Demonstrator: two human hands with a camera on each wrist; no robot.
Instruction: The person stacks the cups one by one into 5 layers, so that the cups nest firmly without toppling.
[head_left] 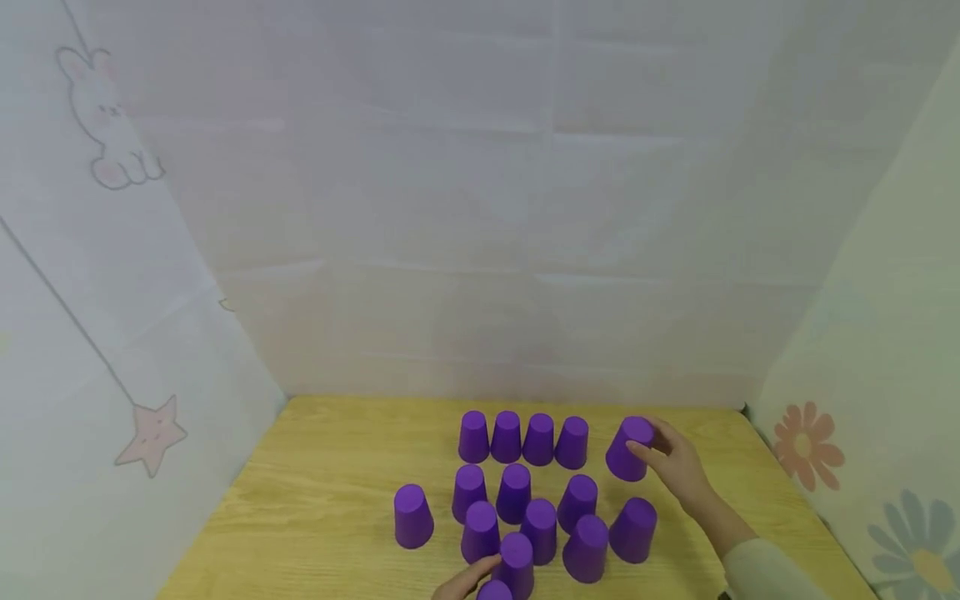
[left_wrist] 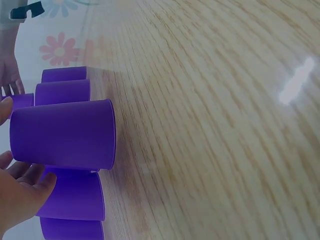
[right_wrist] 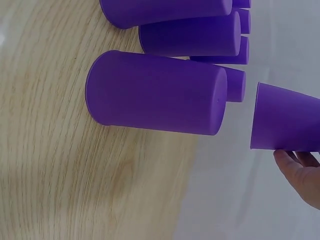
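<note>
My right hand (head_left: 678, 467) pinches a purple cup (head_left: 626, 454) near its base, thumb on the near side. That cup is upside down and raised off the table, as the right wrist view also shows (right_wrist: 285, 117). At the near edge of the head view, my left hand (head_left: 467, 581) has its fingers around an upside-down purple cup (head_left: 495, 592), mostly cut off by the frame. In the left wrist view this cup (left_wrist: 62, 135) lies between thumb and fingers. Right behind it stands another cup (head_left: 515, 562), close to the left fingertips.
Four-sided scene aside, a row of purple cups (head_left: 507, 437) stands upside down at the back of the wooden table (head_left: 315, 483). Several more cluster in the middle. One cup (head_left: 413, 517) stands apart at left, another (head_left: 633, 531) at right. White cloth (head_left: 517, 208) hangs behind.
</note>
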